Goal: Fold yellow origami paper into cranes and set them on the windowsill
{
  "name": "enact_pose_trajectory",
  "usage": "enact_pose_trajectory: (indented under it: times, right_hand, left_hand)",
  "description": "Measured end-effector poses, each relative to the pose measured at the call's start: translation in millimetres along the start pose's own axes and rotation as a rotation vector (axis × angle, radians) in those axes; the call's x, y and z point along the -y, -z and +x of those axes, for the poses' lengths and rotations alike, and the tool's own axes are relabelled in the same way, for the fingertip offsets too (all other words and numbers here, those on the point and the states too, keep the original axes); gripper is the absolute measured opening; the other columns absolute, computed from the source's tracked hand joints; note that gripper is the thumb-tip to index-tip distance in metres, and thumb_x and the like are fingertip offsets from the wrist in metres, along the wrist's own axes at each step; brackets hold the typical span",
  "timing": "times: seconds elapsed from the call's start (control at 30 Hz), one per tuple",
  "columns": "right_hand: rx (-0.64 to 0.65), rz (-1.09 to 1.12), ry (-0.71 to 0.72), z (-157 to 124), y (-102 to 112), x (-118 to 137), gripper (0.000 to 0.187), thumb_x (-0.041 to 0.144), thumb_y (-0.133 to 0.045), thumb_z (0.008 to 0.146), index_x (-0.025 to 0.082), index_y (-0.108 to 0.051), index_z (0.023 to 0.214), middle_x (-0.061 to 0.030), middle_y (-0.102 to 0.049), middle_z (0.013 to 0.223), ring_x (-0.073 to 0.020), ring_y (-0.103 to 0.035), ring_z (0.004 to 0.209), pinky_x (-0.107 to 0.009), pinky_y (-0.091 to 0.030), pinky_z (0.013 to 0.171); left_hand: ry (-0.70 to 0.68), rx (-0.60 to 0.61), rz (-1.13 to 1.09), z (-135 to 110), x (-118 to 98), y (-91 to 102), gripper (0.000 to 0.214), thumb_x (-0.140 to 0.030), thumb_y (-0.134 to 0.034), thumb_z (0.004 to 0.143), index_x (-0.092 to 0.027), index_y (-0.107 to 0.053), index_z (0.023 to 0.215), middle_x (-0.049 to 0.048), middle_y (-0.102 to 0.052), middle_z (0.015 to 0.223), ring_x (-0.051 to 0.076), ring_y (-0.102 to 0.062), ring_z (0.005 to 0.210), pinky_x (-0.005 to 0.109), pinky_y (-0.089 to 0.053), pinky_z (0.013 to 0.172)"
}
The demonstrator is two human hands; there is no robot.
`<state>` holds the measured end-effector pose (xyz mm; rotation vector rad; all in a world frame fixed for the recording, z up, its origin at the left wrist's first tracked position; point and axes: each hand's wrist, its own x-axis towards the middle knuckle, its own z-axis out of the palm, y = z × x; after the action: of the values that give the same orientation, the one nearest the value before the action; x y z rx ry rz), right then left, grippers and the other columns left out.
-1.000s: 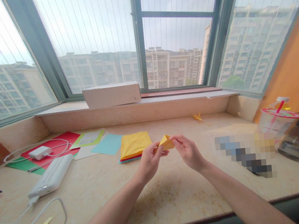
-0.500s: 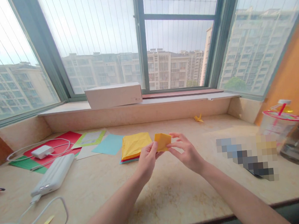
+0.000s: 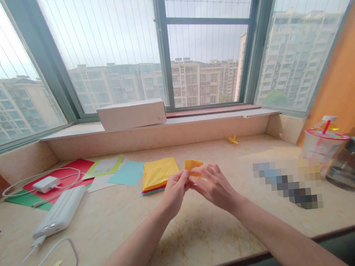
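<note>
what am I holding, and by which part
Folded yellow paper, pinched at its lower left by your left hand; whether your right hand grips it is unclear.

Extends both forearms (image 3: 137, 242) forward, converging | pinches with left hand (image 3: 175, 192), thumb (image 3: 181, 176) uppermost | angles right hand (image 3: 218, 188) inward with bent fingers (image 3: 205, 171)

We count two hands (image 3: 175, 192), one handheld yellow paper (image 3: 193, 163), one paper stack (image 3: 159, 174) and one origami figure (image 3: 233, 139). We also see one white box (image 3: 131, 116), one power bank (image 3: 60, 211) and one red straw (image 3: 326, 126).
</note>
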<state>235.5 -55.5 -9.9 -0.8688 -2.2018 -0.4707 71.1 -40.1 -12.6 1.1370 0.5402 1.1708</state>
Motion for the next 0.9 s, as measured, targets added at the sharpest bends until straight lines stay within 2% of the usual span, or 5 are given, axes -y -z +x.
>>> enact_pose_trajectory:
  times: [0.1,0.23,0.5,0.73,0.9]
  right_hand:
    - [-0.004,0.052,0.011,-1.2,0.7,-2.6,0.031,0.017,-0.047,0.097,0.028,-0.063,0.121,-0.0081,-0.069,0.111,-0.0242,-0.061,0.099,-0.044,-0.042,0.089]
    - [-0.022,0.143,-0.007,-3.0,0.1,-4.8,0.032,0.014,-0.043,0.097,0.024,-0.063,0.120,-0.0077,-0.072,0.103,-0.0229,-0.064,0.096,-0.044,-0.045,0.093]
    - [-0.156,0.236,-0.074,-5.0,-8.3,-7.1,0.020,0.016,-0.054,0.092,0.022,-0.067,0.105,-0.0071,-0.073,0.101,-0.0219,-0.067,0.094,-0.041,-0.051,0.089]
    - [-0.249,0.552,-0.318,-3.8,-12.9,-9.2,0.011,0.022,-0.057,0.090,0.023,-0.067,0.095,-0.0064,-0.073,0.101,-0.0210,-0.069,0.097,-0.038,-0.055,0.088]
    - [-0.268,0.622,-0.466,-5.0,-15.1,-11.1,0.012,0.026,-0.052,0.092,0.022,-0.060,0.100,-0.0063,-0.073,0.099,-0.0193,-0.071,0.089,-0.033,-0.060,0.075]
  left_hand:
    - [-0.024,0.046,0.005,-0.5,-1.6,-1.5,0.035,-0.044,-0.062,0.087,-0.011,-0.073,0.096,0.0115,-0.073,0.098,0.024,-0.064,0.102,0.037,-0.046,0.096]
    - [-0.031,0.052,-0.004,-0.1,-1.3,-2.4,0.035,-0.043,-0.061,0.088,-0.012,-0.073,0.100,0.0115,-0.072,0.104,0.025,-0.063,0.108,0.039,-0.044,0.101]
    - [-0.048,0.053,-0.003,0.7,-1.0,-3.2,0.033,-0.040,-0.061,0.089,-0.015,-0.071,0.108,0.0111,-0.069,0.115,0.025,-0.059,0.115,0.041,-0.041,0.106]
    - [-0.046,0.029,0.046,2.2,-0.7,-0.6,0.036,-0.041,-0.064,0.087,-0.015,-0.069,0.112,0.0124,-0.067,0.122,0.026,-0.057,0.119,0.042,-0.037,0.110]
    - [-0.023,-0.016,0.061,3.5,4.2,1.1,0.038,-0.037,-0.069,0.082,-0.018,-0.065,0.114,0.0112,-0.067,0.122,0.025,-0.060,0.115,0.041,-0.041,0.106]
